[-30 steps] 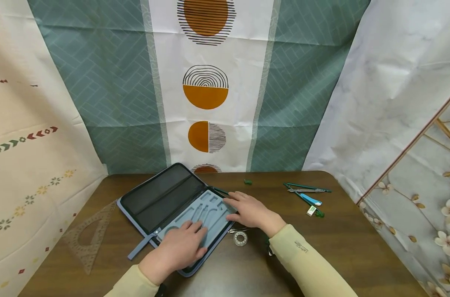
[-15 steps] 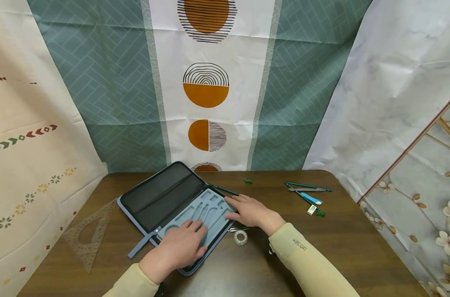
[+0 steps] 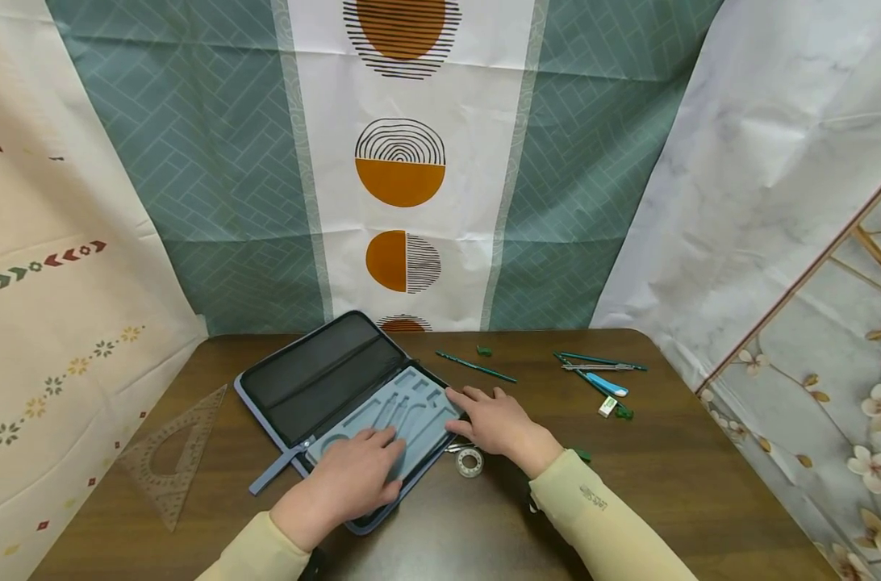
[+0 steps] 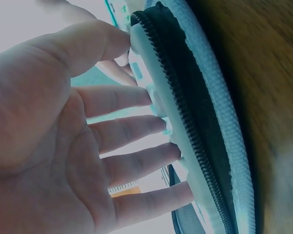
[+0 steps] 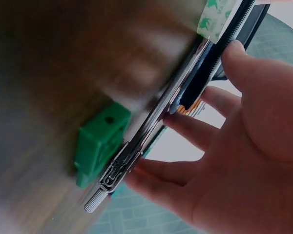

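A blue zip case (image 3: 317,379) lies unfolded at an angle on the table, its dark lid to the left and a grey-blue moulded tray (image 3: 411,403) with shaped hollows on the right. My left hand (image 3: 356,476) rests on the tray's near part, fingers spread; the left wrist view shows its fingertips on the tray beside the zip. At the far right corner is my right hand (image 3: 494,424), thumb at the zipped edge and fingers extended. Beside these fingers lie a metal compass (image 5: 154,114) and a green sharpener (image 5: 102,141).
A clear triangular ruler (image 3: 175,460) lies left of the case. A green pencil (image 3: 477,367) and small green piece (image 3: 484,351) lie beyond it, a white ring (image 3: 469,462) nearer. At right are a blue cutter (image 3: 606,385), an eraser (image 3: 607,406) and thin tools (image 3: 603,361).
The green pencil, earlier partly hidden beside the case and right hand, now lies farther right, apart from the case. The left hand stays on the tray; the right hand has shifted slightly.
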A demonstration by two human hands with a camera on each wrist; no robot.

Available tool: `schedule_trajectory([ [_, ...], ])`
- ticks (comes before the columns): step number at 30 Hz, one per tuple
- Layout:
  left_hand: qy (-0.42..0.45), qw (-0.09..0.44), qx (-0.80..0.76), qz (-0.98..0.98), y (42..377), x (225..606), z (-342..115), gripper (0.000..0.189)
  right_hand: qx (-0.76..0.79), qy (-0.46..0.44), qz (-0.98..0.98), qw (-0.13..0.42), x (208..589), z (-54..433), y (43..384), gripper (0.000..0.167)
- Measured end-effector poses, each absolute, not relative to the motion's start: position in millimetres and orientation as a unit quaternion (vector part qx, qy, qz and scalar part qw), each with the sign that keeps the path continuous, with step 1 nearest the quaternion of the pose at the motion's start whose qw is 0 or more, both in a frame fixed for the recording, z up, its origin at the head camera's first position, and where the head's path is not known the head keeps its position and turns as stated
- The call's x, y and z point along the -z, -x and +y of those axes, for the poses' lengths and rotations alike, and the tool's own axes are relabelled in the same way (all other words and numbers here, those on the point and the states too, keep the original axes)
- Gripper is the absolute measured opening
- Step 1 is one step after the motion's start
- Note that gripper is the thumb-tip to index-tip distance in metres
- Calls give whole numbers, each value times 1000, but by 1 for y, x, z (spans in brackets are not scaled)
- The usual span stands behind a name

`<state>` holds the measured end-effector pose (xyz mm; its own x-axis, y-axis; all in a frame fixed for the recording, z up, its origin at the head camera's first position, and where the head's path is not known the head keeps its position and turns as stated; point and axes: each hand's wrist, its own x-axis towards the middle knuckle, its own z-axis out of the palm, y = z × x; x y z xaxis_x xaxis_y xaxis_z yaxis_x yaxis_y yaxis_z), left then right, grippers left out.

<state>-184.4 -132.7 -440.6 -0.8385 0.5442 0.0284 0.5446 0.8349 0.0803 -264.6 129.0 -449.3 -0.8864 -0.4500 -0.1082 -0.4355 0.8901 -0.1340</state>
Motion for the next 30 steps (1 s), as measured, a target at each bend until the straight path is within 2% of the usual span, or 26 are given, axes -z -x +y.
schedule_trajectory([
  [8, 327, 34, 43, -944, 185, 445, -137, 49, 40, 227, 971, 54, 443, 134, 247, 68],
  [14, 356, 38, 43, -933, 185, 444, -140, 46, 43, 228, 971, 59, 439, 139, 234, 73],
  [24, 354, -21, 58, -933, 187, 437, -141, 52, 47, 234, 970, 53, 438, 147, 216, 75],
  [30, 355, -28, 57, -933, 188, 436, -145, 56, 49, 239, 968, 52, 437, 150, 209, 74],
])
